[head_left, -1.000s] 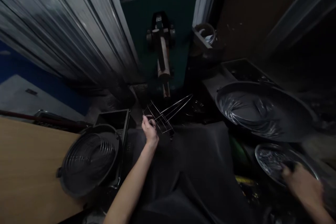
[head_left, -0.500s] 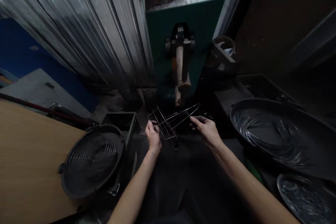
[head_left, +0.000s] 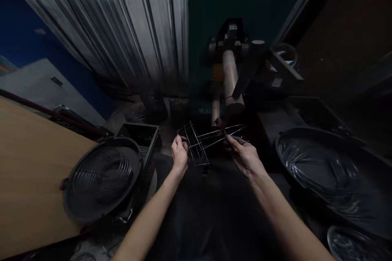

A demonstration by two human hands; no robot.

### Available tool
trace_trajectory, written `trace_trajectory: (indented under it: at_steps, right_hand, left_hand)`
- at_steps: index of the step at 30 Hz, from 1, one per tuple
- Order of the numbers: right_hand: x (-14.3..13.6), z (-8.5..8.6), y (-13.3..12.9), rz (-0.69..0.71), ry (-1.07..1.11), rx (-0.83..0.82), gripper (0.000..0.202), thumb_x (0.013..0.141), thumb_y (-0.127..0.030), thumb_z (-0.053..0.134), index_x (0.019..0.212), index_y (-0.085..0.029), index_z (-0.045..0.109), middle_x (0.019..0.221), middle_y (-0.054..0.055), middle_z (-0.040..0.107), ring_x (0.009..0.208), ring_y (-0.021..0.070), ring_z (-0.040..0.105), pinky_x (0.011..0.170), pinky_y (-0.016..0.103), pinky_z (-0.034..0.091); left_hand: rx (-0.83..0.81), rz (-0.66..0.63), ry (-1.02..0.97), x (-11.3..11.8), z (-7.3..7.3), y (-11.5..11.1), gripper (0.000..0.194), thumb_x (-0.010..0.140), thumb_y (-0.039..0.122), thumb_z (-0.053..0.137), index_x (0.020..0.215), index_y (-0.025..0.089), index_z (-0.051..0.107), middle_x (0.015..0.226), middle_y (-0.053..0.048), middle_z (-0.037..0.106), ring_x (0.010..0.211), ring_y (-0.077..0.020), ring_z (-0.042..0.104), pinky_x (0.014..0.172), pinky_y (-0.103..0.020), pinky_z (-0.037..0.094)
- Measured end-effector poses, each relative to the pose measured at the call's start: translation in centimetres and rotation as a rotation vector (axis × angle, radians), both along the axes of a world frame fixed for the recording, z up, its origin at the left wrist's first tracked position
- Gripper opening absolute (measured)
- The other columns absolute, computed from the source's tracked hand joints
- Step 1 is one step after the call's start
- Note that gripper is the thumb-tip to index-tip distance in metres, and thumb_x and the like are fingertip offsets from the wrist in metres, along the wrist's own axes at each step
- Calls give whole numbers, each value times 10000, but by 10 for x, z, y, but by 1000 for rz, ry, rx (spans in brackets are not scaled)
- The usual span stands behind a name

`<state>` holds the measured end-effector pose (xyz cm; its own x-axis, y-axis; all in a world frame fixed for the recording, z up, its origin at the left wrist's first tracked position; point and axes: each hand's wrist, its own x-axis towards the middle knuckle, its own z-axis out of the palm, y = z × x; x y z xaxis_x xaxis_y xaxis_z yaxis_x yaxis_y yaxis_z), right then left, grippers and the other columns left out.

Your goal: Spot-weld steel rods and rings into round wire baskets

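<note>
A thin wire rack [head_left: 200, 147] of crossed metal rods hangs between my hands, its long pointed loop reaching to the right. My left hand [head_left: 179, 153] is closed on the left end of the rack. At the pointed loop, my right hand [head_left: 243, 153] is closed in a pinch, seemingly on a short rod or the loop's wire; its other fingers are in shadow. Just beyond the rack, the two copper-coloured arms [head_left: 231, 73] of a green machine [head_left: 202, 40] stick out towards me, the lower one close to the loop.
On the left a round black pan [head_left: 73, 208] holds wire rings, beside a black crate [head_left: 156, 128]. To the right stand a large dark basin [head_left: 280, 147] with bent wires and a smaller bowl [head_left: 330, 234] of small metal pieces. A wooden board [head_left: 30, 171] lies far left.
My view has shifted, so the machine appears further right. The upper arm's dark side bar looks swung to the right. My right hand has come in along the loop; both hands keep hold of the rack.
</note>
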<state>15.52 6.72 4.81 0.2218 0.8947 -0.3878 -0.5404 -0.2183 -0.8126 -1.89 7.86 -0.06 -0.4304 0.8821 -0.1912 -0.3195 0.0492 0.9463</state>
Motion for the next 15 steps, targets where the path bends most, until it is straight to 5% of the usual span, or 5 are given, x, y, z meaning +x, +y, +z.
trace_trajectory:
  at_steps: [15]
  right_hand:
    - [-8, 12, 8, -61, 101, -73, 247, 505, -86, 843, 665, -122, 659, 597, -12, 606, 546, 60, 574, 431, 88, 443]
  left_hand:
    - [-23, -26, -12, -7, 14, 7, 340, 868, 441, 467, 686, 156, 504, 435, 86, 296, 371, -40, 258, 385, -163, 169]
